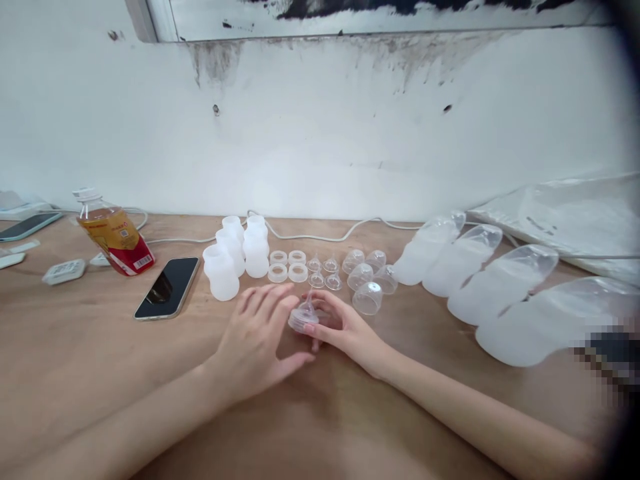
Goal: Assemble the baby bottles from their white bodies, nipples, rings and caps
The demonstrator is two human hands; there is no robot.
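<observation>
My right hand point(347, 331) is closed around a baby bottle nipple point(304, 319) seated in a screw ring, its clear tip pointing up. Beside it, my left hand point(260, 333) is open with fingers spread and thumb apart. Whether its fingertips touch the nipple I cannot tell. Just beyond my hands are several white rings point(298, 272), several loose clear nipples point(317, 279) and several clear dome caps point(367, 299). Frosted bottle bodies point(223, 277) stand upright in two rows behind my left hand.
Several capped bottles point(493, 287) lie tilted at the right. A phone point(167, 288) and a drink bottle point(116, 237) are at the left. A white cable point(320, 238) runs along the wall, and a plastic bag point(565, 213) lies at the back right.
</observation>
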